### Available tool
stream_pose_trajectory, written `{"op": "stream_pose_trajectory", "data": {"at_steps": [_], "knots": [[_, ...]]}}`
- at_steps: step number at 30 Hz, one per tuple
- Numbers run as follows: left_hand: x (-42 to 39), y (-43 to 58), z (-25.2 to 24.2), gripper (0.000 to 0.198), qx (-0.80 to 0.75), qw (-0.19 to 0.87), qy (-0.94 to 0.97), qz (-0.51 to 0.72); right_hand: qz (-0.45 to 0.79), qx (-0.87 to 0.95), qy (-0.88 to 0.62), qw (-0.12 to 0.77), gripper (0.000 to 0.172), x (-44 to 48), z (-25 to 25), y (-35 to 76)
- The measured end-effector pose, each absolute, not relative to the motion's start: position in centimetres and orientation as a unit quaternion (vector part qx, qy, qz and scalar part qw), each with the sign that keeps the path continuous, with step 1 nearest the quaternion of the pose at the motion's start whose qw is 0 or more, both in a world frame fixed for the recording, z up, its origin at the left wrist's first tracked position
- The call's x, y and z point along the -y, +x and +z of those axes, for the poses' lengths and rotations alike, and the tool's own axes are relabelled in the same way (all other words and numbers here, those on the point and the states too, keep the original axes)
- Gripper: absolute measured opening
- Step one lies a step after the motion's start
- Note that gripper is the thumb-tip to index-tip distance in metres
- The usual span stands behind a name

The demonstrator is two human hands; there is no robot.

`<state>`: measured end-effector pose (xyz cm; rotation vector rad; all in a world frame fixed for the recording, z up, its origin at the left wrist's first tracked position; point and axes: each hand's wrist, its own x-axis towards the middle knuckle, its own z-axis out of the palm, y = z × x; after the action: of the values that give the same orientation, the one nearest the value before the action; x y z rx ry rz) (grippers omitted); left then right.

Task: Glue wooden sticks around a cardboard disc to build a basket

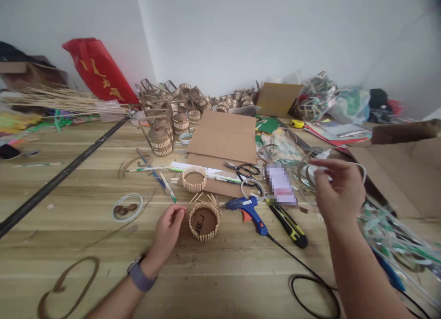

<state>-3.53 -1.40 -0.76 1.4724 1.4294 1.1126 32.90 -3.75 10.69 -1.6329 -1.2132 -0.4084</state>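
Observation:
My left hand [168, 228] is at the table with fingers curled together, next to a small round basket [209, 237] of short wooden sticks around a brown cardboard base. What its fingertips hold, if anything, is too small to tell. My right hand [339, 190] is raised on the right, thumb and fingers pinched. A pale curved edge shows behind it, but I cannot make out what it grips. A second stick ring [195, 180] sits just behind the first basket. Loose short sticks lie between the two. A blue hot glue gun [253, 213] lies right of the basket.
A yellow-black utility knife [287, 225], black scissors [245, 171] and a phone [280, 183] lie right of centre. Cardboard [223, 135] is behind. A white ring [127, 207] holds several brown discs at left. Finished little baskets [160, 139] crowd the back. The glue gun's cord [292, 253] curls at front right.

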Motion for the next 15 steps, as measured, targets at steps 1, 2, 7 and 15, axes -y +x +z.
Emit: {"op": "stream_pose_trajectory", "data": {"at_steps": [1, 2, 7, 15], "knots": [[1.4, -3.5, -0.7, 0.029, -0.558, 0.394, 0.582, 0.441, -0.153, 0.569, -0.654, 0.475, 0.020, 4.2, 10.9, 31.2], [1.4, -3.4, -0.5, 0.028, -0.557, 0.394, 0.583, 0.441, -0.120, 0.655, -0.600, 0.443, 0.018, 4.7, 10.8, 29.4], [1.6, -3.3, 0.0, 0.026, -0.547, 0.388, 0.591, 0.448, 0.036, 0.874, -0.422, 0.238, 0.024, 6.6, 7.4, 20.9], [1.6, -3.5, -0.1, 0.029, -0.539, 0.370, 0.601, 0.460, 0.044, 0.866, -0.456, 0.200, 0.027, 7.0, 2.7, 15.7]]}}
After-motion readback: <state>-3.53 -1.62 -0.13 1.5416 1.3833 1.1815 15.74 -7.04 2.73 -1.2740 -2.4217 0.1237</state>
